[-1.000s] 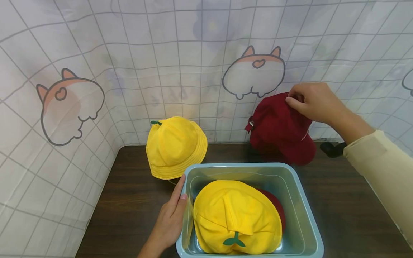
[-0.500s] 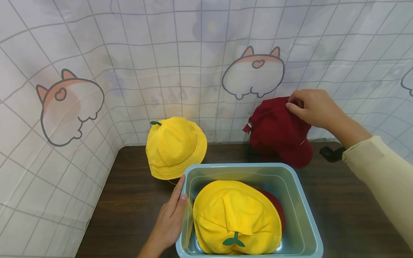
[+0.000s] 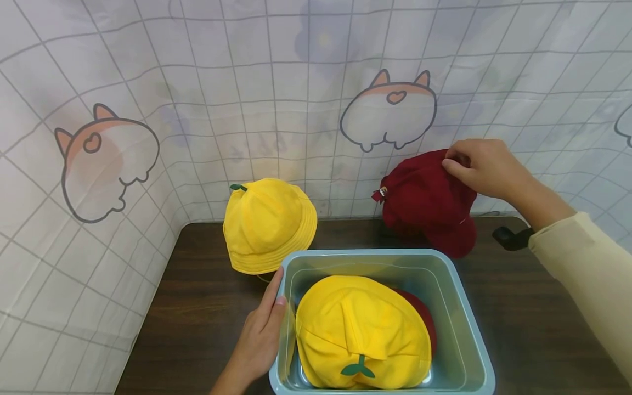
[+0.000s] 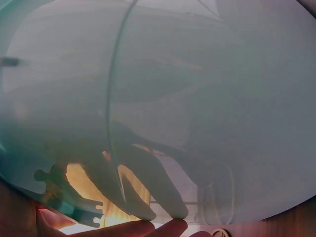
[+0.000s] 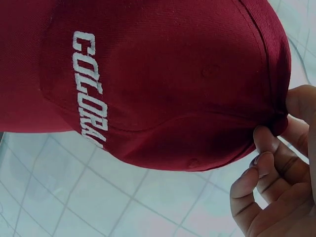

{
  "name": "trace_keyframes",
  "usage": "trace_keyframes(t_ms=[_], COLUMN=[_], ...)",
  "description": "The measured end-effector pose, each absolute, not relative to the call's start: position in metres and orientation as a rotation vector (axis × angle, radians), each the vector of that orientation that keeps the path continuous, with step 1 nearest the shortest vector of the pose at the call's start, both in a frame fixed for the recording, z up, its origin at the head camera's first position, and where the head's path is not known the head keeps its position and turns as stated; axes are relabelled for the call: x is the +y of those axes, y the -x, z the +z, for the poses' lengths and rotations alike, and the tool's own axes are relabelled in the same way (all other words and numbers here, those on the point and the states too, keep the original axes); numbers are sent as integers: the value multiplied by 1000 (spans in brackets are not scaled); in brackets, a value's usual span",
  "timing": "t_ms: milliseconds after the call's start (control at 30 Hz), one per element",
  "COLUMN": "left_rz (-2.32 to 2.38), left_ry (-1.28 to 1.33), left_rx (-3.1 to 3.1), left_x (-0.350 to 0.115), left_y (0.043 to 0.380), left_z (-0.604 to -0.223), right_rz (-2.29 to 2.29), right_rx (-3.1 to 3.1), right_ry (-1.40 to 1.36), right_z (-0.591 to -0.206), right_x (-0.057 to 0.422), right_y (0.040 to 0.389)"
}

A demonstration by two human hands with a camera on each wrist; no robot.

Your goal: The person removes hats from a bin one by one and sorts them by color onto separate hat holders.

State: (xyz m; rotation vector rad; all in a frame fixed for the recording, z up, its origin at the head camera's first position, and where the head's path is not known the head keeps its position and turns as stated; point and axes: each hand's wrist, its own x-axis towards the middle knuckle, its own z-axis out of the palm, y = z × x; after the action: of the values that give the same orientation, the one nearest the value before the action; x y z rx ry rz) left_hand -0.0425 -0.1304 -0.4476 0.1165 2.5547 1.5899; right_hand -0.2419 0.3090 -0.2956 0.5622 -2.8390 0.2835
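In the head view, my right hand [image 3: 481, 167] pinches the top of a dark red baseball cap [image 3: 427, 203] behind the tub, its brim hanging down to the right. The right wrist view shows thumb and fingertips gathering the cap's crown [image 5: 187, 89], with white embroidered letters across its front. My left hand [image 3: 257, 334] rests against the left wall of a light blue plastic tub [image 3: 469, 323], fingers extended; the left wrist view shows fingertips [image 4: 173, 226] at the glossy wall. Inside the tub lies a yellow hat [image 3: 362, 329] with a green sprout, partly covering a dark red brim [image 3: 422, 315].
Behind the tub to the left, another yellow bucket hat [image 3: 269, 225] with a green sprout sits on the dark wooden table [image 3: 197, 307]. A small black object [image 3: 511, 238] lies by the right sleeve. A white grid-patterned curtain [image 3: 296, 109] closes off the back and left.
My right hand and the red cap have come down slightly, with the brim swinging a little left. The left hand, the tub and the yellow hats stay in place.
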Motion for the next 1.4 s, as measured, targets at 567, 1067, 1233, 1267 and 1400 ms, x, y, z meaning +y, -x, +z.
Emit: trace_keyframes(t_ms=[567, 1067, 1233, 1267, 1400], left_rz=[1576, 1578, 1598, 1601, 1608], left_ry=[-126, -123, -123, -125, -124], left_rx=[2585, 2567, 2547, 2544, 2541], left_x=[-130, -131, -131, -131, -131], left_y=[44, 43, 43, 43, 42], left_z=[-449, -447, -448, -448, -448], right_rz=[353, 464, 491, 497, 539], right_rx=[-2858, -2828, -2856, -2860, -2889], right_ry=[-547, -558, -504, -494, -433], right_z=[-306, -337, -344, -344, -345], right_x=[317, 315, 311, 311, 309], right_y=[232, 230, 229, 229, 226])
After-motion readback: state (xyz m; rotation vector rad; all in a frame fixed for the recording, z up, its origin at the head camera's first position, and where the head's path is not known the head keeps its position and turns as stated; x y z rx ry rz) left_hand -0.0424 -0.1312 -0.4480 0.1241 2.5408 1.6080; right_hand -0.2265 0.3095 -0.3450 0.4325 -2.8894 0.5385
